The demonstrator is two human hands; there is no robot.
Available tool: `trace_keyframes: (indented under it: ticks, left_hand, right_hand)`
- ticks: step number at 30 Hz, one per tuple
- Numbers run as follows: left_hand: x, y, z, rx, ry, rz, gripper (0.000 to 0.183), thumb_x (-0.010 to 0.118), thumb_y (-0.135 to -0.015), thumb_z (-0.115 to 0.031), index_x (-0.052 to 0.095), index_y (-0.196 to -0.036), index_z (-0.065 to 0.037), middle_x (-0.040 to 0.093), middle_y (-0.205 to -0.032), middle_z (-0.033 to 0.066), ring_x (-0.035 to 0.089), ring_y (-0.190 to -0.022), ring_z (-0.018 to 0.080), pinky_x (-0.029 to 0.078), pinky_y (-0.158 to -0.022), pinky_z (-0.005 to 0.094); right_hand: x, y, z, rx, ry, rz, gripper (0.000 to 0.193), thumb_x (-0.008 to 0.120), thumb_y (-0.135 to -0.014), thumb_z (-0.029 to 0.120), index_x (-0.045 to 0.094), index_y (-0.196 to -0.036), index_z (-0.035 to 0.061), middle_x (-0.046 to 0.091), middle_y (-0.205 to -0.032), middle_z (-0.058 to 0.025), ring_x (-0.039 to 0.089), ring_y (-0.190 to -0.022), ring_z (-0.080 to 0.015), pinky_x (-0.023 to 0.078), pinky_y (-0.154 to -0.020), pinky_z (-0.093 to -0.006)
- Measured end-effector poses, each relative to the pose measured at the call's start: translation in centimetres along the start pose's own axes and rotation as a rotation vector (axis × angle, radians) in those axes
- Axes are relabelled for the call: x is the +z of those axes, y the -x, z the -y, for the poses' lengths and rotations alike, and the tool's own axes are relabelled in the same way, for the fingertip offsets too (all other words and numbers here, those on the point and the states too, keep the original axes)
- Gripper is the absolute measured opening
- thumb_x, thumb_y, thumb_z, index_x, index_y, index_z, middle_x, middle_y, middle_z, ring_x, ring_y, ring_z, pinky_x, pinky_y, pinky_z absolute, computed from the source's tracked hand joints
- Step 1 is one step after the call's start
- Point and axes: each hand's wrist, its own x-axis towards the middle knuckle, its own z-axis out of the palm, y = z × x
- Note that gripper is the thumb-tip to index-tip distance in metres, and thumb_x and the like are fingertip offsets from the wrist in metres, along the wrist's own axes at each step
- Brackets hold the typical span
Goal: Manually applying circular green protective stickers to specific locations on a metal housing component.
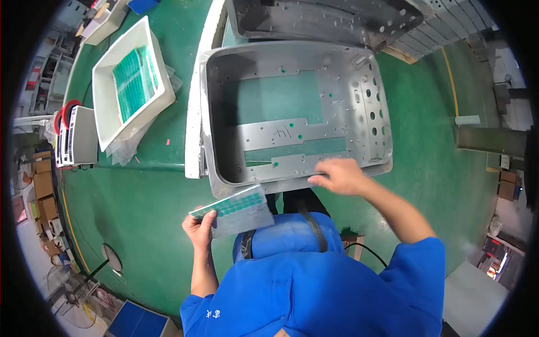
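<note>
My left hand (199,230) grips a sheet of round green stickers (238,205) by its left end, thumb on top. A clear, film-like layer hangs along the sheet's lower side. Before me stands a grey metal housing (209,135), shaped like a deep open frame with cut-outs in its bottom. Green dots sit at several spots on its inner plates. My right hand (343,177) is over the housing's near edge, right of its middle, with fingers curled and drawn together. Whatever lies between those fingertips is too small to tell.
A white bin (160,109) with more green sheets (133,81) rests on the green-topped table to the left, on clear plastic bags. Red-ringed rolls (68,115) stand beside it. A second dark metal shell (320,19) lies behind the housing. A standing fan (111,258) is at lower left.
</note>
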Motion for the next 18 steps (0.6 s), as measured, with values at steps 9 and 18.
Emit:
trace_keyframes:
  ticks: [9, 18]
  left_hand:
    - [-6.8, -2.3, -3.5, 0.351, 0.479, 0.227, 0.022, 0.057, -0.077, -0.019, 0.059, -0.091, -0.002, 0.056, -0.08, 0.0109, 0.053, -0.083, 0.0211, 0.044, -0.07, 0.0324]
    - [1.8, -23.8, 0.7, 0.156, 0.797, 0.084, 0.037, 0.044, -0.087, -0.026, 0.044, -0.117, -0.005, 0.05, -0.11, 0.0114, 0.049, -0.099, 0.0235, 0.041, -0.084, 0.0361]
  right_hand:
    - [-13.8, 5.8, 7.8, -0.072, -0.1, -0.084, 0.027, 0.058, -0.078, 0.03, 0.057, -0.067, 0.0046, 0.054, -0.061, -0.0116, 0.056, -0.059, -0.0228, 0.04, -0.051, -0.0341]
    - [-20.0, 4.4, -14.9, -0.241, -1.24, -0.729, 0.056, 0.032, -0.089, 0.043, 0.029, -0.129, 0.0049, 0.038, -0.127, -0.01, 0.038, -0.116, -0.0235, 0.028, -0.099, -0.037]
